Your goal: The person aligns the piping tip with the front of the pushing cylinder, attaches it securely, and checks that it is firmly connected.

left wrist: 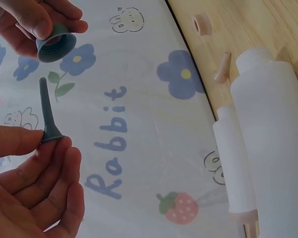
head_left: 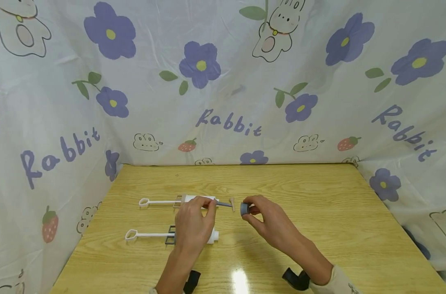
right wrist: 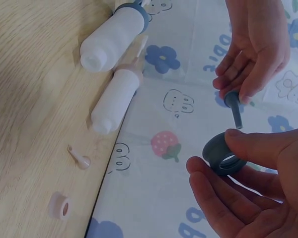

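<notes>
My left hand (head_left: 193,223) pinches a small blue-grey nozzle (left wrist: 48,119) at its flared base between thumb and fingers, the narrow tip pointing toward the right hand. Thumb and fingertips of my right hand (head_left: 271,223) grip a blue-grey threaded ring cap (right wrist: 218,154), its opening turned toward the nozzle. A short gap separates the two parts. On the wooden table beneath lie two white plunger syringes: the farther one (right wrist: 118,101) has a beige collar, the nearer one (right wrist: 114,38) a blue-grey collar. The left hand partly covers both in the head view.
A beige nozzle (right wrist: 79,157) and a beige ring cap (right wrist: 58,206) lie apart on the table (head_left: 318,245), off the syringe tips. Printed cloth (head_left: 223,102) hangs behind the table and at its sides. Black mounts (head_left: 295,279) sit at the wrists.
</notes>
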{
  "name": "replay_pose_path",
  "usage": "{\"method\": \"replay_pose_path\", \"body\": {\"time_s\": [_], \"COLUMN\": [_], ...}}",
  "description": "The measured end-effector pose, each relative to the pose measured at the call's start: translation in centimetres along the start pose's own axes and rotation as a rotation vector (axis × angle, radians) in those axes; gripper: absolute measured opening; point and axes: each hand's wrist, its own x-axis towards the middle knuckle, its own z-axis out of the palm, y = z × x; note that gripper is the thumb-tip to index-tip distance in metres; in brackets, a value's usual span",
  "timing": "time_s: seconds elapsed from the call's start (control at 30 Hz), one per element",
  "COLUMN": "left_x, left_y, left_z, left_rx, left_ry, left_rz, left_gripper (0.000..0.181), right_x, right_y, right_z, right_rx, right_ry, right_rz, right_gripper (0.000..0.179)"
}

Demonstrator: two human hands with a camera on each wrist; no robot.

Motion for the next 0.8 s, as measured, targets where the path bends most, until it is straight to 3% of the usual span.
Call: {"method": "replay_pose_path", "body": {"time_s": [0.8], "left_x": [-0.16], "left_y": [0.46], "left_z": [0.39], "left_rx": [-0.002], "left_ry": [0.009], "left_rz": [-0.024], "left_gripper": [0.010], "right_x": [0.46], "right_y": [-0.55], "right_z": [0.27], "right_rx": [0.013], "right_ry": [0.016], "right_rz": [-0.013], "right_gripper": [0.029]}}
